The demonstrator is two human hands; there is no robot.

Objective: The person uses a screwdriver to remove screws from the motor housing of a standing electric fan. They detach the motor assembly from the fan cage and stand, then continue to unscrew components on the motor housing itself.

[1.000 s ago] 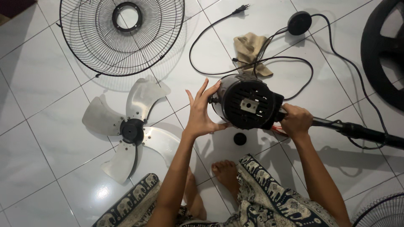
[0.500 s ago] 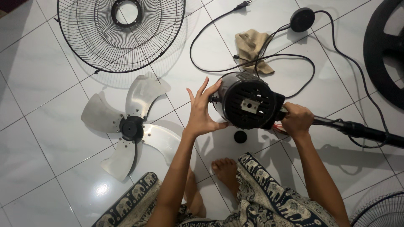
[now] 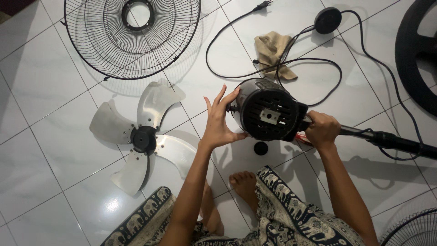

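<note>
2 hands are on the motor (image 3: pixel 267 111), which is held just above the white tile floor (image 3: pixel 50 82) in front of the seated person. The left hand (image 3: pixel 218 123) is spread wide, palm and fingers pressed flat on the motor's left side. The right hand (image 3: pixel 322 130) is closed around the neck where the motor meets the black pole (image 3: pixel 391 141), which runs off to the right.

Stripping-down is judged well advanced: 1 wire guard (image 3: pixel 132 36) lies off at top left, and the 4-vane blade (image 3: pixel 141 136) lies flat on the floor, well apart from the motor. A small black cap (image 3: pixel 261 148) sits on the tile just below the motor. What is left, by the look of it, is the motor itself and its joint with the pole (not yet separated).

The motor is a rounded housing, black at the slotted rear face with a small pale plate at centre, greyish round the side. Red wiring shows at the neck under the right hand. The cord (image 3: pixel 273 68) loops behind it, past a tan rag (image 3: pixel 273 52), to a round black part (image 3: pixel 327 20) and a plug (image 3: pixel 262 6) at the top edge.
</note>
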